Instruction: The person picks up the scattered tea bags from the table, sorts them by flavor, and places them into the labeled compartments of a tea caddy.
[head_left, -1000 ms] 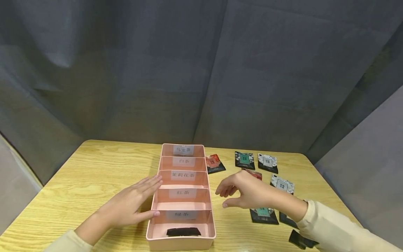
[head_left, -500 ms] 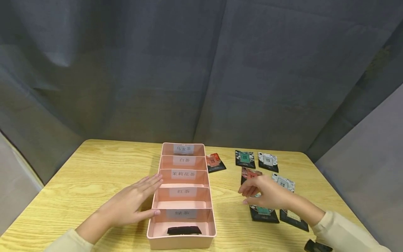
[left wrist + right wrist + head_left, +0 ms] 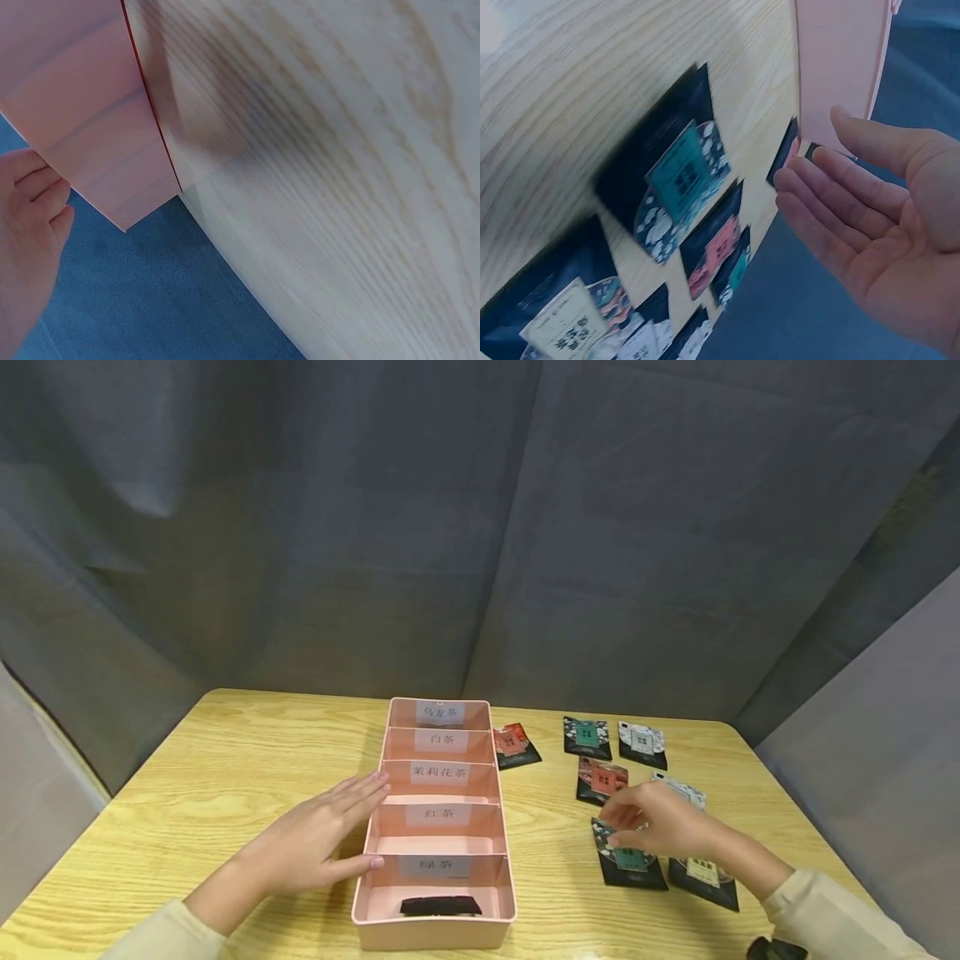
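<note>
A long pink divided box (image 3: pixel 433 935) has a Chinese-labelled card in each compartment. My left hand (image 3: pixel 318 839) rests on its left rim, fingers extended; in the left wrist view the fingertips touch the box wall (image 3: pixel 82 127). A black packet (image 3: pixel 440 906) lies in the nearest compartment. To the right of the box, my right hand (image 3: pixel 663 822) hovers over a tea packet with a green label (image 3: pixel 633 874), partly covering it. The right wrist view shows that hand (image 3: pixel 885 217) with loosely bent fingers, holding nothing, apart from the green-labelled packet (image 3: pixel 679 176).
Beyond the right hand lie a red-labelled packet (image 3: pixel 600 778), another green one (image 3: pixel 587 737) and white ones (image 3: pixel 642 743). A yellow-labelled packet (image 3: pixel 702 878) lies nearer. One red packet (image 3: pixel 516 745) sits against the box's far right side. Dark curtains (image 3: pixel 480 527) hang behind the wooden table (image 3: pixel 225 760).
My right hand has moved right and slightly down, from beside the box to above the near green-labelled packet. The left hand stays on the box rim.
</note>
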A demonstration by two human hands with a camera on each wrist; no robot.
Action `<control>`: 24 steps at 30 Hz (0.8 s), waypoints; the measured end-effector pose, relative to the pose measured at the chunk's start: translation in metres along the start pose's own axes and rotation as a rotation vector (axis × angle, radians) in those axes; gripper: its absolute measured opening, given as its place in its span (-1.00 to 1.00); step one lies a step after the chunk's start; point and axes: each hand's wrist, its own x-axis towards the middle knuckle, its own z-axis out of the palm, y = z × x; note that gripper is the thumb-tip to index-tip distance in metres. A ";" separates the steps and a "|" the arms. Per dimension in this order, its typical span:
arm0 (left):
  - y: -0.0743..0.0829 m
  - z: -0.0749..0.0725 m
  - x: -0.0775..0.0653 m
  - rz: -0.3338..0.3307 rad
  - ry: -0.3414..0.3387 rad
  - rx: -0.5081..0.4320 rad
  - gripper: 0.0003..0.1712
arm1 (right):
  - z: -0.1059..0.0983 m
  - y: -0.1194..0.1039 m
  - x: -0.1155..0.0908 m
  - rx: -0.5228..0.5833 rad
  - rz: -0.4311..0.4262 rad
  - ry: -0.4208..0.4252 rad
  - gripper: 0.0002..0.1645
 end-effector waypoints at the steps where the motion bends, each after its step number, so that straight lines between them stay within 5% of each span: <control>1: 0.000 0.000 0.000 -0.001 -0.003 -0.002 -0.12 | 0.000 0.002 -0.001 -0.003 -0.003 0.004 -0.66; 24: 0.000 -0.002 -0.003 -0.007 -0.004 -0.003 -0.13 | 0.004 0.036 -0.005 -0.098 0.078 0.015 -0.65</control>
